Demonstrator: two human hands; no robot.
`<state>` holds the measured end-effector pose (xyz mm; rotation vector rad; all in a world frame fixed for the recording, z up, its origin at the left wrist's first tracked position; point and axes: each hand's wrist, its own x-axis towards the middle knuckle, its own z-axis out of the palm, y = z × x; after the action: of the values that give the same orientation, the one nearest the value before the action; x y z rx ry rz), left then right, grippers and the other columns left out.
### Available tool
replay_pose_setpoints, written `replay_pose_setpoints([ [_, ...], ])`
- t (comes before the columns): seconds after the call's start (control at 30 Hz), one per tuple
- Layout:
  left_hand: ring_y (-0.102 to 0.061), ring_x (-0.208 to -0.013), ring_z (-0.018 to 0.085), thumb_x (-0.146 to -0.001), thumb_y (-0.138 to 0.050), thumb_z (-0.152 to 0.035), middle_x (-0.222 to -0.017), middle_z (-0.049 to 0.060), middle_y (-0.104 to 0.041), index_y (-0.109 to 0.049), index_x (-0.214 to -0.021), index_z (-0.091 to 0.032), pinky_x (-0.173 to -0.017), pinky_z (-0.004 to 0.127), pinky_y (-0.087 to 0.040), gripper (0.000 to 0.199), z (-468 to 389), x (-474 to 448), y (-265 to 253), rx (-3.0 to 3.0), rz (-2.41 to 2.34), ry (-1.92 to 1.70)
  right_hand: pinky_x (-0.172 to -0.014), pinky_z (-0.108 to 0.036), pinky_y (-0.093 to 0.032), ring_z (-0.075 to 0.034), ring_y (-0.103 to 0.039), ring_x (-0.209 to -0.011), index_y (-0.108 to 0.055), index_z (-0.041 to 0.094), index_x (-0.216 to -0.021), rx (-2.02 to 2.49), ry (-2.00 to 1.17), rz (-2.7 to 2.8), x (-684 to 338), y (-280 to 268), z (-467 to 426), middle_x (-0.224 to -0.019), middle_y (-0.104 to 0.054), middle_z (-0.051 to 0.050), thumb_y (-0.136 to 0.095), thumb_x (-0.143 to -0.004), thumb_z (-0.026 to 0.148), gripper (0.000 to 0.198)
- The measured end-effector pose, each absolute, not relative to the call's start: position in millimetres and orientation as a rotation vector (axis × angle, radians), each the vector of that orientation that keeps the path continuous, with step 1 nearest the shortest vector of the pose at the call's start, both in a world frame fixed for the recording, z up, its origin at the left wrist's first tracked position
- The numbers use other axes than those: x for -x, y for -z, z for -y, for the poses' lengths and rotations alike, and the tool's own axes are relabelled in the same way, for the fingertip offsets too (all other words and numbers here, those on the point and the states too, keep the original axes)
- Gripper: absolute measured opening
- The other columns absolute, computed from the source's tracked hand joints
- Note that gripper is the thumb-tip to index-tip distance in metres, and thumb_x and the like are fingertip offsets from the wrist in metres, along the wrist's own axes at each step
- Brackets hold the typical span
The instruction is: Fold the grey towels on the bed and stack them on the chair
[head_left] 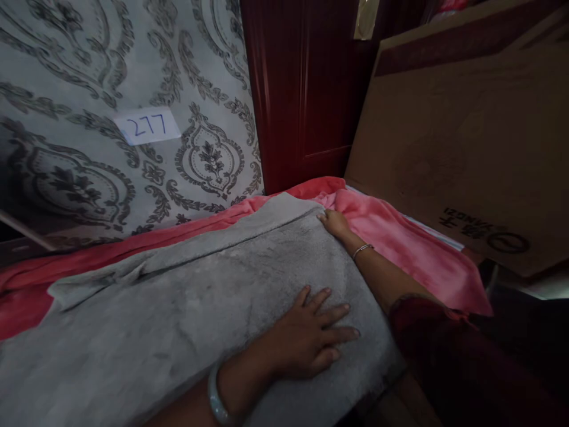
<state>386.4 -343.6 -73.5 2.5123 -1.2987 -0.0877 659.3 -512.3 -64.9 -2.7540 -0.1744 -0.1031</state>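
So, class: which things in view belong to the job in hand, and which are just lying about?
In the job:
Grey cloth
Left hand, spread on the cloth
Right hand, at its far corner

Lying about:
Cardboard box
Paper marked 277

The pink-red cloth lies partly beneath the grey one; its role is unclear.

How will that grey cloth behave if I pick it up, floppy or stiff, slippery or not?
The grey cloth is likely floppy: its far edge lies folded over and rumpled. It probably isn't very slippery, since its surface looks fuzzy and matte. It seems unlikely to break, being soft-looking fabric that drapes over the pink cloth.
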Motion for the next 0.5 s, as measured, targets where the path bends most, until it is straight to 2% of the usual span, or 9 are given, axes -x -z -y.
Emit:
replay_pose_setpoints([
  [0.13,-0.013,-0.156,0.034,-0.102,-0.041,-0.049,-0.166,-0.002,-0.029,-0.04,-0.152,-0.04,-0.121,0.07,-0.013,0.051,342,-388,76,-2.504,1.298,0.129,-0.081,-0.024,-0.047,-0.022,-0.068,-0.104,-0.071,0.011,-0.114,2.76,0.031,0.177,-649,54,524,-0.116,-0.073,-0.015,-0.039,-0.105,0.038,0.043],
  [0.23,-0.015,-0.156,0.035,-0.101,-0.044,-0.05,-0.168,0.003,-0.025,-0.038,-0.154,-0.037,-0.122,0.069,-0.014,0.055,343,-388,78,-2.509,1.266,0.091,-0.078,-0.025,-0.047,-0.023,-0.069,-0.1,-0.072,0.01,-0.109,2.781,0.013,0.145,-631,54,536,-0.113,-0.074,-0.016,-0.039,-0.105,0.036,0.043],
  [0.5,-0.015,-0.155,0.037,-0.099,-0.048,-0.047,-0.166,0.002,-0.03,-0.039,-0.153,-0.04,-0.12,0.071,-0.016,0.055,344,-385,77,-2.543,1.253,0.058,-0.082,-0.028,-0.044,-0.025,-0.066,-0.109,-0.063,0.013,-0.124,2.807,0.142,0.052,-597,76,539,-0.121,-0.07,-0.019,-0.04,-0.105,0.037,0.038],
])
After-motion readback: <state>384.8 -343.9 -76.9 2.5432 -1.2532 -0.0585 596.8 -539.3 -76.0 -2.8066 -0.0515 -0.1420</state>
